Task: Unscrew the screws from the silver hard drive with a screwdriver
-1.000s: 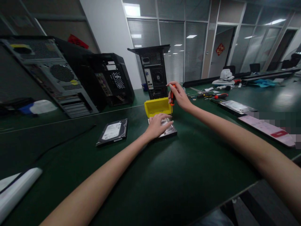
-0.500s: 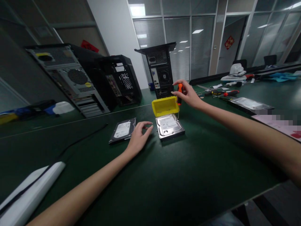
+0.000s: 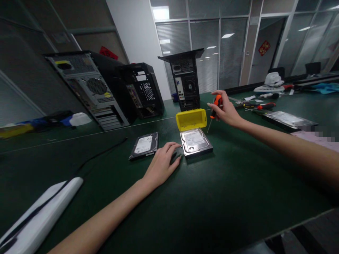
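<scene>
My right hand (image 3: 226,112) grips an orange and black screwdriver (image 3: 217,101) by its handle. The screwdriver leans, its thin shaft pointing down and left, with the tip beside the far right edge of a silver hard drive (image 3: 195,141). The drive lies label up on the table, right in front of a yellow plastic box (image 3: 191,120). At the drive's left side rests my left hand (image 3: 164,163), thumb and fingers apart. Its forefinger reaches a tiny dark piece by the drive's edge, too small to make out. Left of that hand lies a second hard drive (image 3: 144,144).
Computer cases stand behind: a large one (image 3: 96,86), an open one (image 3: 140,90) and a smaller tower (image 3: 186,83). Rightward lie another hard drive (image 3: 286,118) and hand tools (image 3: 266,106). A white object (image 3: 50,208) with a black cable is at the near left.
My right hand has shifted right and tilted the screwdriver, which stood upright at the drive's right edge. My left hand has lowered, its forefinger now at the drive's left side. The view has turned slightly.
</scene>
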Demonstrator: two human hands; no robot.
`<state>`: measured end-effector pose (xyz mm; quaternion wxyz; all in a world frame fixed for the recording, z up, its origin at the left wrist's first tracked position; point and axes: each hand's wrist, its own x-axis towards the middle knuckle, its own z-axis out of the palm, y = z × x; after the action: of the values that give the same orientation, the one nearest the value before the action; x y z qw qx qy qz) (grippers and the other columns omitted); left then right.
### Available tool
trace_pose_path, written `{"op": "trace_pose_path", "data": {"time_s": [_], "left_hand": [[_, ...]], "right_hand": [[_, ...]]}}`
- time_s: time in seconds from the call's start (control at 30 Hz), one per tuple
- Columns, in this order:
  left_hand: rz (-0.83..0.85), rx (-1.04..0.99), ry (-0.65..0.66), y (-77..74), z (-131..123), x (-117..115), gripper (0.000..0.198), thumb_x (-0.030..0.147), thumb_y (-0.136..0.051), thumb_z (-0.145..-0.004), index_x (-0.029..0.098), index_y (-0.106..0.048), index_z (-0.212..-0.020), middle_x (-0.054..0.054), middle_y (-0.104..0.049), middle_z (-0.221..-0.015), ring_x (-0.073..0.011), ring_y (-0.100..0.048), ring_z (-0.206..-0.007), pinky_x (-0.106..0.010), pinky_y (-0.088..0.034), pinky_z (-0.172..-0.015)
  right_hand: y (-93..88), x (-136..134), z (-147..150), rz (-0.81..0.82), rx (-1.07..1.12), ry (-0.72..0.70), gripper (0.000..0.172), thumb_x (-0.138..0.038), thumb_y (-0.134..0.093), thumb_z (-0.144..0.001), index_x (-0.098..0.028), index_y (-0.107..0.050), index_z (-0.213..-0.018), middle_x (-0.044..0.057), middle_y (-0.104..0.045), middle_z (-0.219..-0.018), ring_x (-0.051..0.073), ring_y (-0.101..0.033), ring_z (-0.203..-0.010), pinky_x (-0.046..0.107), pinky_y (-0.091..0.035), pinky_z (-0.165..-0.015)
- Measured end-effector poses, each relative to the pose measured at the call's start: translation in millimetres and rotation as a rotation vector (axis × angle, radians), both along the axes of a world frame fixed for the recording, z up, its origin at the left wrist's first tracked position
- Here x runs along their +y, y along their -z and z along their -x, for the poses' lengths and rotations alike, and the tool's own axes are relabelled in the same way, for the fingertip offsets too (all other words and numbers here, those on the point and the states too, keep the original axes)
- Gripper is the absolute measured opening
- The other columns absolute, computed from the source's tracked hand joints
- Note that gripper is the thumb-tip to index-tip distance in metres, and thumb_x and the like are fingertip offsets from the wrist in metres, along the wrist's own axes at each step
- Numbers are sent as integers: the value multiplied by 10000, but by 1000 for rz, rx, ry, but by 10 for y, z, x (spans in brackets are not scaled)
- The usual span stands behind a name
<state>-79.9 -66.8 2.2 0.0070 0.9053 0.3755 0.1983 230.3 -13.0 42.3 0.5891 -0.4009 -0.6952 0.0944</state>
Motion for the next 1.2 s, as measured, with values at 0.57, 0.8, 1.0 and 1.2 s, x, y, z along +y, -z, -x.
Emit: {"op": "trace_pose_path", "data": {"time_s": [0.57, 0.8, 1.0, 1.2], "left_hand": [[237, 106, -119, -92, -4, -511, 218, 407, -436, -906, 219, -545, -893, -39, -586, -860, -198, -542, -758, -320, -425, -648], [236, 172, -133, -127, -17, -469, 210, 352, -403, -917, 195, -517, -838, -39, -568, -836, -192, -520, -763, -311, -403, -652], [299, 229, -159, -149, -30, -454, 219, 352, -403, -918, 188, -534, -853, -40, -559, -858, -197, -509, -785, -322, -399, -678], [311, 223, -142, -124, 4, -403, 215, 365, -429, -908, 195, -549, -855, -35, -564, -846, -192, -507, -773, -320, -397, -678]], "right_hand": [[681, -819, -28, 276, 469, 29, 366, -334, -751, -689, -216, -411, -755, 67, -627, -993, 238, -681, -935, 477, -549, -901], [709, -804, 9, 460, 433, 48, 417, -346, -744, -701, -188, -360, -661, 77, -605, -1065, 252, -645, -1004, 522, -472, -988], [656, -861, 93, 541, 409, -79, 255, -327, -646, -809, -172, -462, -726, 45, -507, -1157, 212, -588, -1107, 366, -570, -898], [678, -838, 91, 617, 467, -123, 116, -296, -605, -849, -191, -556, -834, 29, -451, -1223, 209, -543, -1167, 361, -547, -954]]}}
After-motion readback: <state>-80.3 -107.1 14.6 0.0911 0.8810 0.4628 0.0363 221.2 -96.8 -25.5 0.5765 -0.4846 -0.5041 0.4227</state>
